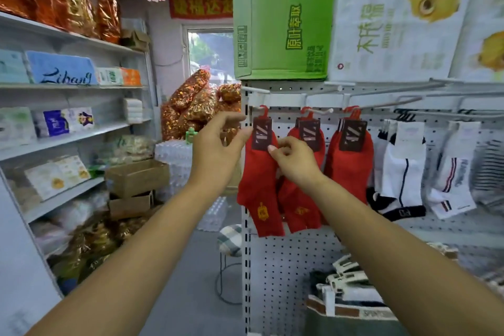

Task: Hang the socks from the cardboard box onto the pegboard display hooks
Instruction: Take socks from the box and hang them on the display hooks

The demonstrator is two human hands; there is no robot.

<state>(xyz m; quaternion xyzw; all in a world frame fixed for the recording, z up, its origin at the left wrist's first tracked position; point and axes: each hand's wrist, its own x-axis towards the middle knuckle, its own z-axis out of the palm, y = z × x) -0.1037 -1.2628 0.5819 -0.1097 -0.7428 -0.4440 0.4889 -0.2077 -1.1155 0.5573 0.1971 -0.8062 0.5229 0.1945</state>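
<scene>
On the white pegboard (pixel 286 267), three bunches of red socks hang from metal hooks (pixel 317 111) by red hangers. My right hand (pixel 296 162) pinches the leftmost red sock pair (pixel 259 188) just under its dark label card, thumb on the card's lower corner. My left hand (pixel 215 144) is at the card's left edge with its fingers extended; the thumb tip touches the card. The second red bunch (pixel 298 207) and third red bunch (pixel 351 166) hang to the right. More bundled socks lie in a box (pixel 349 294) at the bottom right.
White and striped socks (pixel 403 172) hang further right. A green carton (pixel 283 16) and white packs (pixel 395 22) sit on top of the display. Stocked shelves (pixel 68 139) line the left, with cardboard boxes (pixel 136 177) and a cushioned stool (pixel 230 240) in the aisle.
</scene>
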